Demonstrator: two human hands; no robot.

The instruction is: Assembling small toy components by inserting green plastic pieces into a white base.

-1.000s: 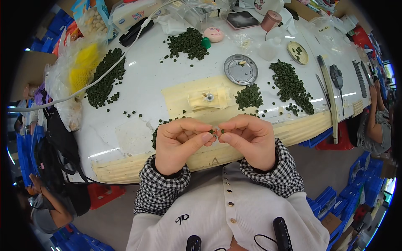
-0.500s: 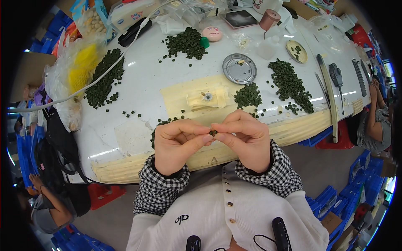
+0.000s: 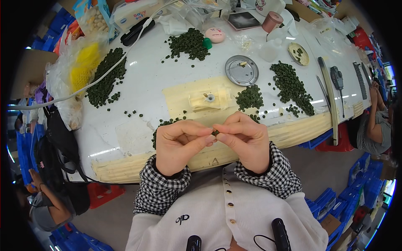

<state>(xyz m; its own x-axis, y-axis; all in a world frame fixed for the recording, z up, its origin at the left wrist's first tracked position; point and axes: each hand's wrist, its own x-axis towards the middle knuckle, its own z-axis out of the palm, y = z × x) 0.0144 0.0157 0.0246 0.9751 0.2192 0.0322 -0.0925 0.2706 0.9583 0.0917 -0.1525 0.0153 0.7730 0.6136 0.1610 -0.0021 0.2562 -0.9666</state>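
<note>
Where the left hand (image 3: pixel 175 147) and the right hand (image 3: pixel 251 143) come together: thumb and forefinger of each are pinched on a small dark green piece (image 3: pixel 215 133), held over the near side of the table (image 3: pixel 146 77); from here I cannot tell whether it is one part or two pressed together.
Sleeves: black-and-white checked cuffs at both wrists.
Cardigan (image 3: pixel 201 228): white, buttoned, with short dark lettering stitched on the chest.
Taped block (image 3: pixel 200 101): just beyond the fingers, on a yellow sheet, with a small metal ring on top.
Green heaps: a small heap (image 3: pixel 250 98) right of the block, a larger heap (image 3: pixel 289 85) farther right, a far heap (image 3: pixel 188 45), a left heap (image 3: pixel 106 79) under a white cable (image 3: pixel 100 79).
Round things: a grey metal lid (image 3: pixel 236 76) holding a pale scrap; a pale dish (image 3: pixel 304 56) with a few green pieces.
Writing: I see coloured lettering on a plastic tub (image 3: pixel 136 17), small print on a pink round case (image 3: pixel 215 35), a handwritten mark on a clear bag (image 3: pixel 328 35).
Tools: a long pale strip (image 3: pixel 329 94), a black-handled tool (image 3: pixel 336 77) and a black comb (image 3: pixel 359 79) at the right.
People: one co-worker at each side.
</note>
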